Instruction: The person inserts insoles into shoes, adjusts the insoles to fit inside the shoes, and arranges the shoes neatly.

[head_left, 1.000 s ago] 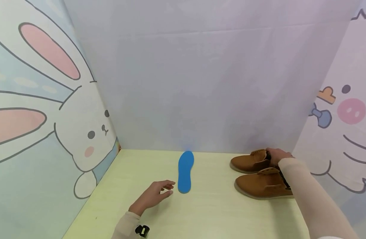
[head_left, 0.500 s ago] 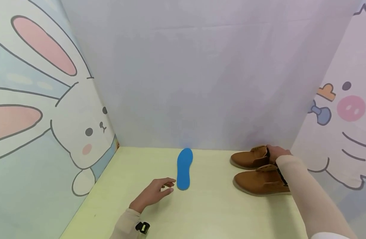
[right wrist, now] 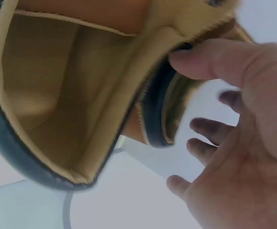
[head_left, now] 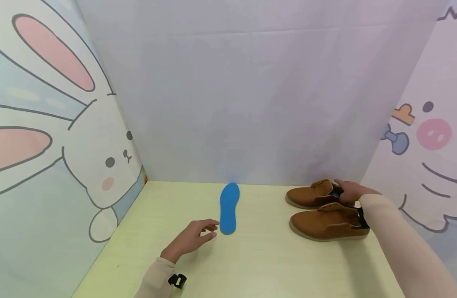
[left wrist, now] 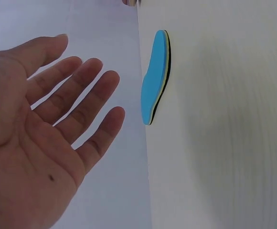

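Note:
A blue insole (head_left: 229, 209) lies flat on the table, its wider end toward the back wall. Just left of its narrow end hovers my left hand (head_left: 194, 236), palm inward, fingers loosely bent and holding nothing; the left wrist view shows the insole (left wrist: 155, 78) apart from the fingers. On the right, two brown leather shoes stand side by side, toes pointing left: a far shoe (head_left: 306, 197) and a near shoe (head_left: 318, 225). My right hand (head_left: 353, 191) is at the far shoe's heel, with a bit of blue showing inside that shoe. In the right wrist view its fingers are spread and the thumb (right wrist: 196, 59) overlaps the collar.
The pale yellow table (head_left: 265, 256) meets a grey-white cloth wall (head_left: 232, 103) at the back. Printed side panels, one with a rabbit (head_left: 102, 165), flank it left and right. The near shoe stands beneath my right forearm.
My right hand has loosened from the far shoe's heel and shifted slightly right, uncovering blue inside the shoe. My left hand stays beside the insole. The head view has tilted slightly.

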`<state>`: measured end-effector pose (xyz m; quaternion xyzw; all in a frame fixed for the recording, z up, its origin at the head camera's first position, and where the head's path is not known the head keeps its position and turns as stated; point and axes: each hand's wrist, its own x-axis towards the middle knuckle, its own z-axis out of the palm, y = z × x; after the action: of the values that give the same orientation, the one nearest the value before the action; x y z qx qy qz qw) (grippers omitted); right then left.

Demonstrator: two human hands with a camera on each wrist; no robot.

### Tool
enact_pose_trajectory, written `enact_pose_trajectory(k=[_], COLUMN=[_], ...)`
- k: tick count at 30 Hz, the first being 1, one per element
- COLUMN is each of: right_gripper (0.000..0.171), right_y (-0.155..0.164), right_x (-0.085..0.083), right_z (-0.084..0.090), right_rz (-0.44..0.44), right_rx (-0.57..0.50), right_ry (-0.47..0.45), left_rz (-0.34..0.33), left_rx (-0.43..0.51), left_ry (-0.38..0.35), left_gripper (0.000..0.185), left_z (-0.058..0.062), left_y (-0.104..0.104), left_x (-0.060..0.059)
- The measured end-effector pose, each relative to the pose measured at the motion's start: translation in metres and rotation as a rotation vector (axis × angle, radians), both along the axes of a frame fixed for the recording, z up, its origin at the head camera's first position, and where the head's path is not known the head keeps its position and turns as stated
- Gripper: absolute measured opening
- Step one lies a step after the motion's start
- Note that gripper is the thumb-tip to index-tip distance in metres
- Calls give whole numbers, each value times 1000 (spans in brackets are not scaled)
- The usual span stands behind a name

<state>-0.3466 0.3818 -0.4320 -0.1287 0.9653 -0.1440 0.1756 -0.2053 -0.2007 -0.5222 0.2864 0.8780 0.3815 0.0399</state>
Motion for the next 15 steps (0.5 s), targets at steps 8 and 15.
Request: enact_pose_trajectory(k=[8, 15], right_gripper=[49, 81], right_y=[-11, -27], right_x=[18, 45], right_z=[10, 6], right_rz=[152, 170], right_rx=[-17, -10], right_ry=[322, 361], left_rz=[-10, -23], left_rx=[10, 31], left_ry=[-3, -4], left_gripper=[40, 42], left_z=[3, 5], left_y=[-3, -2], left_x=[2, 4])
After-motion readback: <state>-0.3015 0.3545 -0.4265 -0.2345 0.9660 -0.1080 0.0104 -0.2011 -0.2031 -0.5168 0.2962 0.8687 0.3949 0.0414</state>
